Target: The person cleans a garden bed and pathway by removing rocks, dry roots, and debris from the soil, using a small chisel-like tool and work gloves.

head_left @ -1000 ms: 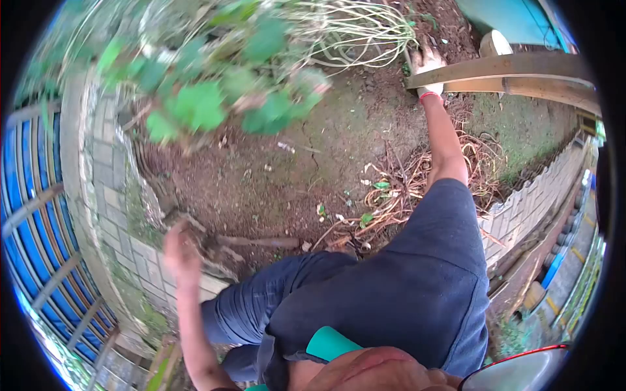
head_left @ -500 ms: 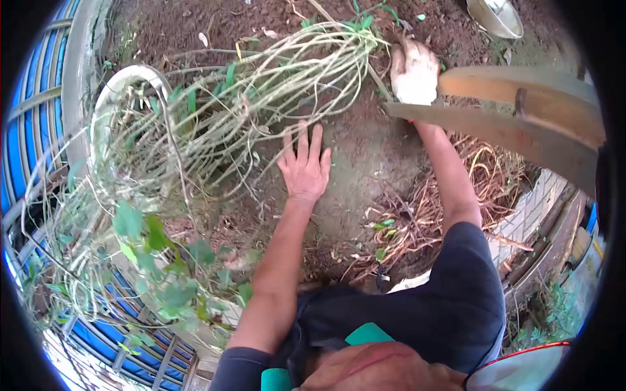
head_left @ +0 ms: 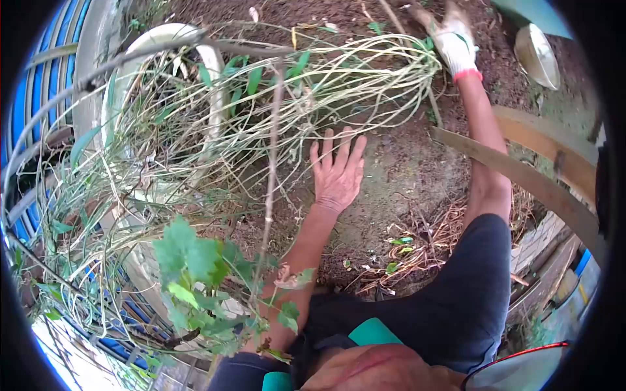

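My left hand [head_left: 339,171], bare, lies with fingers spread on the soil, its fingertips at the lower edge of a bundle of pale green vines [head_left: 365,78]. Up at the right, my right hand [head_left: 454,44] wears a white glove with a red cuff. It reaches over the soil just past the vines' gathered end, its fingers apart and nothing visible in them. A thin stick [head_left: 392,15] runs under the gathered end. The vines spread leftward over a pale curved rim [head_left: 218,98].
Long brown blades or slats [head_left: 521,166] jut in from the right. A pale bowl [head_left: 538,57] lies at the upper right. Brown dry roots [head_left: 450,228] lie below my right arm. Leafy stems [head_left: 195,260] hang at the lower left, near blue panels [head_left: 39,85].
The view has shifted, so vines and my left hand appear farther right. My gloved right hand has reached farther forward, beyond the blades. Leafy stems now cross over my left forearm.
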`<state>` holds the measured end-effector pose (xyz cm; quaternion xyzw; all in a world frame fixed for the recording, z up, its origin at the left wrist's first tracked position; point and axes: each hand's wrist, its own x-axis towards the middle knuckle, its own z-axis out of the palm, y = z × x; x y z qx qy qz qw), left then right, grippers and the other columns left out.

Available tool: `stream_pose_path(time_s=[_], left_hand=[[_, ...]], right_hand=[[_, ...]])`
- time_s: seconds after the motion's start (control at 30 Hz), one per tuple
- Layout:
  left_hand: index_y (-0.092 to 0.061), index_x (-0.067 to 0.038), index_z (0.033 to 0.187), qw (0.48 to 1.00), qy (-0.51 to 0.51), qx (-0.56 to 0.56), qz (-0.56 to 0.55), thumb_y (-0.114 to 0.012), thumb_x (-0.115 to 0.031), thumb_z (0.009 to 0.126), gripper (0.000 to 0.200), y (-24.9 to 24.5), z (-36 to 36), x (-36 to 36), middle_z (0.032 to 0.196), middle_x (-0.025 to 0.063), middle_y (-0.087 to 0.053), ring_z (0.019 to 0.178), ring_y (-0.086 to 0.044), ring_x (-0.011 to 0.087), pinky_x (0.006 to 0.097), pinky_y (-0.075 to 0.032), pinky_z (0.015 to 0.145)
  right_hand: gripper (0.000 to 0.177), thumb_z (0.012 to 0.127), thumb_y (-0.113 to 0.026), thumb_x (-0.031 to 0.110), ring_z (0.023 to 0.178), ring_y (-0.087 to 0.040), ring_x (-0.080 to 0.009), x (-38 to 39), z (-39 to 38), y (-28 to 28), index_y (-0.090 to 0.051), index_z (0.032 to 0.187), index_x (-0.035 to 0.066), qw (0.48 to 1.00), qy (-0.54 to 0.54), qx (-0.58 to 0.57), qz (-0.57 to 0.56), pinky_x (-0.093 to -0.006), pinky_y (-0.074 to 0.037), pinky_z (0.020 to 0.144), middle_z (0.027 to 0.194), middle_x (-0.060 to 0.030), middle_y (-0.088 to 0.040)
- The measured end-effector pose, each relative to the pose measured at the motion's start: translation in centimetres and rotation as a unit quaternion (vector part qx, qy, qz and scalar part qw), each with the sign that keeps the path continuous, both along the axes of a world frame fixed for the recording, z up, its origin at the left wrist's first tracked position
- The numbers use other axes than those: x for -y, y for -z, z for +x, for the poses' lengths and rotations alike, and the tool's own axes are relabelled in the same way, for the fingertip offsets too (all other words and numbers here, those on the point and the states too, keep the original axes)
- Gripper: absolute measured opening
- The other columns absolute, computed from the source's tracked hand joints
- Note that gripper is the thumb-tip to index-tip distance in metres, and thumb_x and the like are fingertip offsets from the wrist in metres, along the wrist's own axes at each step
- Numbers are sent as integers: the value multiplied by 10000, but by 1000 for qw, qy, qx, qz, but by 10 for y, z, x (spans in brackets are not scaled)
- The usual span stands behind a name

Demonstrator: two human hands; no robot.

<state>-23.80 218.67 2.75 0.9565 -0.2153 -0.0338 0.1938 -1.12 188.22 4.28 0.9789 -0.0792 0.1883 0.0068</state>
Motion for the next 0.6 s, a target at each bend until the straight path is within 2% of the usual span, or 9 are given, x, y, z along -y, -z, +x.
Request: stream_pose_path(time_s=[0.03, 0.2, 0.3, 0.33, 0.37, 0.43, 0.5, 0.57, 0.6], left_hand=[[-503, -211, 1425, 1000, 2, 2, -10, -559, -266, 947, 485, 0, 0, -1, 1519, 107, -401, 1394, -321, 407, 596, -210, 1126], [-502, -215, 1428, 1000, 1, -7, -5, -567, -244, 937, 496, 0, 0, -1, 1554, 97, -346, 1401, -303, 404, 603, -215, 1121], [-504, -208, 1427, 1000, 8, 2, -13, -555, -247, 945, 486, 3, 0, -2, 1550, 102, -352, 1398, -305, 406, 601, -211, 1123], [-509, -201, 1422, 1000, 7, 2, -9, -541, -253, 955, 472, 4, -1, -2, 1549, 101, -356, 1399, -303, 410, 600, -204, 1125], [-510, -201, 1421, 1000, 11, 3, -9, -536, -253, 958, 467, 4, -1, -2, 1550, 99, -355, 1399, -301, 410, 600, -203, 1126], [-514, -200, 1418, 1000, 8, 1, -12, -527, -253, 965, 457, 5, -1, -1, 1552, 96, -355, 1401, -299, 412, 598, -199, 1127], [-503, -200, 1427, 1000, 4, -5, -11, -535, -247, 960, 470, 4, -2, -4, 1560, 93, -348, 1404, -301, 409, 593, -187, 1134], [-496, -200, 1433, 1000, 8, -19, -10, -542, -244, 957, 481, 3, -1, -2, 1561, 96, -347, 1405, -302, 408, 590, -181, 1138], [-486, -200, 1441, 1000, 6, -11, -11, -553, -241, 951, 497, 4, -2, -1, 1559, 100, -352, 1406, -305, 406, 588, -174, 1141]], right_hand=[[546, 831, -659, 401, 1228, -510, -431, -8, 12, 6, -615, 1260, 65, 995, 17, -97, -11, -500, -407, 1034, 1310, -277, -560], [472, 845, -646, 474, 906, -697, -296, 43, 32, 38, -724, 1091, 78, 974, 19, 95, 203, -359, -540, 876, 1026, -119, -732], [278, 908, -648, 239, 716, -623, -162, 31, 6, -1, -709, 1043, 4, 681, 136, 212, 687, -297, -509, 663, 779, -83, -660], [267, 920, -631, 241, 639, -584, -124, 29, -16, -5, -712, 1010, 2, 664, 133, 220, 702, -287, -485, 569, 740, -36, -620], [214, 930, -607, 213, 724, -638, -211, 26, -47, -9, -702, 987, 30, 849, 88, 160, 496, -339, -511, 609, 799, -95, -662], [176, 951, -566, 176, 828, -683, -333, 13, -113, -2, -676, 1060, 93, 988, 31, 104, 112, -417, -555, 697, 912, -188, -685], [244, 940, -561, 152, 794, -662, -339, -18, -171, -32, -604, 1178, 118, 997, -61, -43, 5, -455, -544, 723, 858, -177, -640], [196, 907, -584, 253, 688, -656, -355, -17, -242, -42, -660, 948, 77, 950, 104, -291, -52, -498, -517, 602, 777, -182, -652], [320, 905, -570, 330, 838, -674, -378, -36, -240, -83, -669, 886, 26, 915, 141, -378, 15, -463, -546, 765, 900, -234, -680]])
